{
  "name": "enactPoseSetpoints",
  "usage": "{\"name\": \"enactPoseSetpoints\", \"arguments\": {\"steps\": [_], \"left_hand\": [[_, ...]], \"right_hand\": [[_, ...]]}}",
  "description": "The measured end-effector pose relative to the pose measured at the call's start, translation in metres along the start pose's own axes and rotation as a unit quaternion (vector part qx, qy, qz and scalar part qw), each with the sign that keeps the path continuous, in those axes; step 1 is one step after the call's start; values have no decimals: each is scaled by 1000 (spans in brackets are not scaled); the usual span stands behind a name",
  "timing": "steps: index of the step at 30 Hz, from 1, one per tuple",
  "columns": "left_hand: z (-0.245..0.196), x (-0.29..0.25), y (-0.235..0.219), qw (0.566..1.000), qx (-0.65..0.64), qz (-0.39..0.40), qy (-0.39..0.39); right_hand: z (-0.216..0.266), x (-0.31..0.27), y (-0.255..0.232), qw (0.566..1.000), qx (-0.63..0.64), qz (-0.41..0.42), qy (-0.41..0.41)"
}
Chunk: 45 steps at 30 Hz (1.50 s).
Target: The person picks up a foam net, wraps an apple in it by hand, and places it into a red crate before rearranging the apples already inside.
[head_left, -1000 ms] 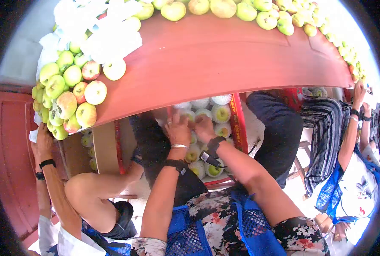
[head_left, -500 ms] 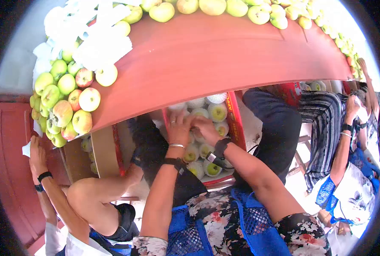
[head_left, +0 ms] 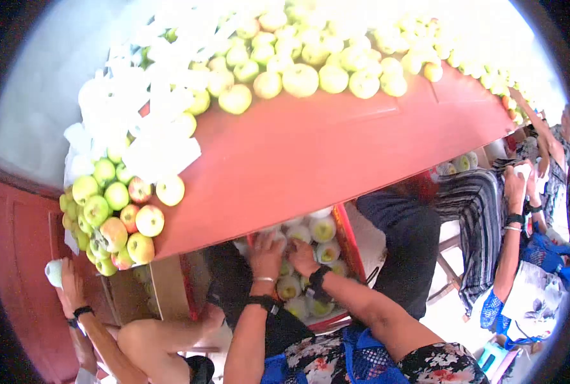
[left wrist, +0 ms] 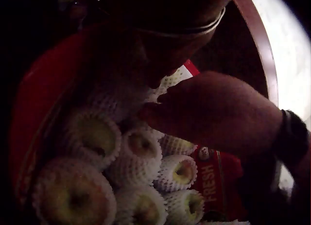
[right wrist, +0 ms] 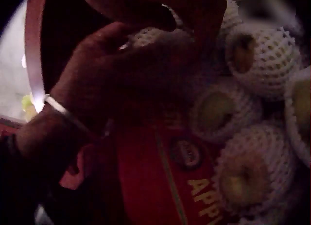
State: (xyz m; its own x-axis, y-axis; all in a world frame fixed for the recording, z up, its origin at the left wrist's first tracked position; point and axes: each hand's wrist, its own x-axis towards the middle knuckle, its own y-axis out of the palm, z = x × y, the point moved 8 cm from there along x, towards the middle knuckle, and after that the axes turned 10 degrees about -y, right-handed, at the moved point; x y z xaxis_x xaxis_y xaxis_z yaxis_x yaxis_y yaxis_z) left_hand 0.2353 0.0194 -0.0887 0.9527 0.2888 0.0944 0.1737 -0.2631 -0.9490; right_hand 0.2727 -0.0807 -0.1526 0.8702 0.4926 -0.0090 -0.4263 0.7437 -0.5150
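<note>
Apples in white foam nets fill a red-sided box below the table edge. The left hand, with a silver bracelet, reaches in at the box's far left part, its fingers extended over the fruit. Close beside it, the right hand has its fingers bent down among the netted apples. In the right wrist view, a netted piece lies between the left hand and the right hand. Dark shadow hides the fingertips in the left wrist view, so the right hand's hold is unclear.
The red tabletop overhangs the box, with loose apples along its far side and a pile at left. White foam nets lie near them. Other people's hands and knees are at both sides; another box stands left.
The head view has tilted up, so the table and box sit lower and more apples show. Both hands stay inside the box, with the right hand's fingers slightly farther from the left hand.
</note>
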Motion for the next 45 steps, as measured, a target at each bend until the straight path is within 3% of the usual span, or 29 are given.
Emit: {"name": "enactPoseSetpoints", "arguments": {"steps": [2, 5, 8, 9, 10, 12, 15, 19, 22, 23, 24, 25, 26, 27, 28, 29, 30, 32, 35, 38, 39, 42, 43, 45], "left_hand": [[-4, 0, -9, 999, -20, 16, -27], [-4, 1, -10, 999, 23, 14, -25], [12, 0, 7, 1000, -15, 1, -5], [7, 0, 6, 1000, 8, -1, -8], [4, 0, 3, 1000, -2, 3, -15], [0, -1, -1, 999, -25, 10, -28], [0, -2, 0, 997, -48, 46, -38], [-15, 2, -42, 996, -56, 39, -49], [-6, -1, -86, 936, -306, 131, -115], [-5, 8, -116, 948, -305, 69, -56], [-4, 20, -156, 942, -314, 62, -102], [-5, 32, -204, 958, -276, -64, -50], [3, 42, -232, 954, -255, -127, -90], [0, 57, -266, 971, -76, -225, 10], [12, 72, -275, 974, 23, -226, -6], [15, 90, -292, 973, 36, -223, -34], [14, 106, -298, 952, 173, -253, 24], [22, 129, -294, 911, 352, -213, -37], [79, 152, -275, 927, 314, -113, -172], [116, 163, -277, 966, 175, -154, -114], [93, 153, -289, 952, 199, -227, -55], [59, 136, -317, 929, 176, -324, -32], [50, 127, -332, 921, 113, -373, 12], [31, 99, -354, 923, -27, -380, -58]], "right_hand": [[11, -5, -9, 999, 7, -34, 9], [53, -8, -8, 985, -68, -33, -157], [2, 0, 23, 990, 47, -12, -131], [-6, -1, 33, 984, -34, 60, -163], [-9, 2, 32, 995, 37, 68, -64], [-8, -3, 12, 974, 156, 80, 145], [2, -6, -6, 945, 273, 126, 126], [5, -9, -23, 918, 342, 122, 160], [67, -16, -78, 876, 413, 140, 205], [79, -18, -89, 858, 442, 166, 202], [91, -20, -101, 838, 471, 194, 197], [101, -19, -116, 836, 481, 190, 183], [109, -22, -130, 832, 492, 187, 175], [114, -22, -149, 840, 498, 159, 145], [116, -25, -167, 847, 501, 127, 126], [120, -33, -187, 838, 524, 84, 129], [123, -33, -209, 832, 541, 36, 115], [113, -46, -247, 839, 532, -27, 110], [99, -63, -284, 824, 552, -90, 95], [90, -72, -290, 807, 574, -105, 94], [88, -75, -288, 801, 582, -104, 94], [87, -76, -278, 805, 577, -90, 107], [93, -76, -276, 802, 581, -90, 101], [99, -77, -277, 798, 589, -91, 87]]}}
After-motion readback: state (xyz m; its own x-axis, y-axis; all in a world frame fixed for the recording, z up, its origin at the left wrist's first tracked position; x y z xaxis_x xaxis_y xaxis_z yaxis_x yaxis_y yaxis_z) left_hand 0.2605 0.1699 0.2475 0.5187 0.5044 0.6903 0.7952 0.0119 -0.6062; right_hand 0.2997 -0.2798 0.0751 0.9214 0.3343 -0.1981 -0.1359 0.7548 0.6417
